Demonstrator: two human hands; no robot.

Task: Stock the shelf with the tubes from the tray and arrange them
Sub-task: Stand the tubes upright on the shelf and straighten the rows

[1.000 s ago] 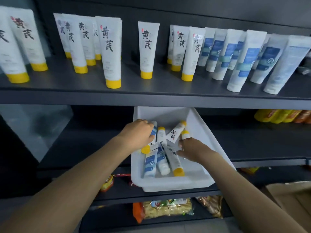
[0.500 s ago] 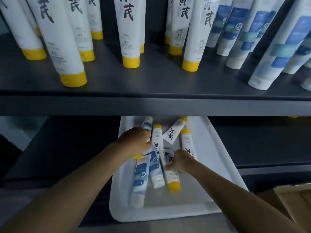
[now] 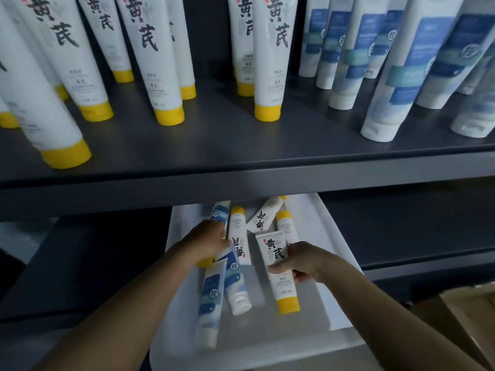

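Observation:
A white tray [image 3: 340, 266] on the lower shelf holds several loose tubes, some with yellow caps and black characters, some with blue labels and white caps. My right hand [image 3: 301, 263] pinches a yellow-capped tube [image 3: 284, 289] by its middle, cap pointing toward me. My left hand [image 3: 205, 241] lies curled over tubes at the tray's left; a yellow cap [image 3: 205, 262] shows under its wrist, the rest of that tube is hidden. Two blue-label tubes [image 3: 211, 293] lie just below it. On the upper shelf [image 3: 241, 148] yellow-capped tubes [image 3: 267, 62] stand left and centre, blue-label tubes [image 3: 391, 76] on the right.
The upper shelf's front edge [image 3: 241, 183] overhangs the far end of the tray. A gap of bare shelf lies between the yellow-capped groups around [image 3: 214, 124]. A cardboard box [image 3: 466, 317] sits at the lower right. The dark lower shelf [image 3: 401, 231] extends to both sides of the tray.
The view has come closer to the shelf and tray. My right hand has taken hold of a yellow-capped tube and raised it off the pile. My left hand stays on the tubes at left.

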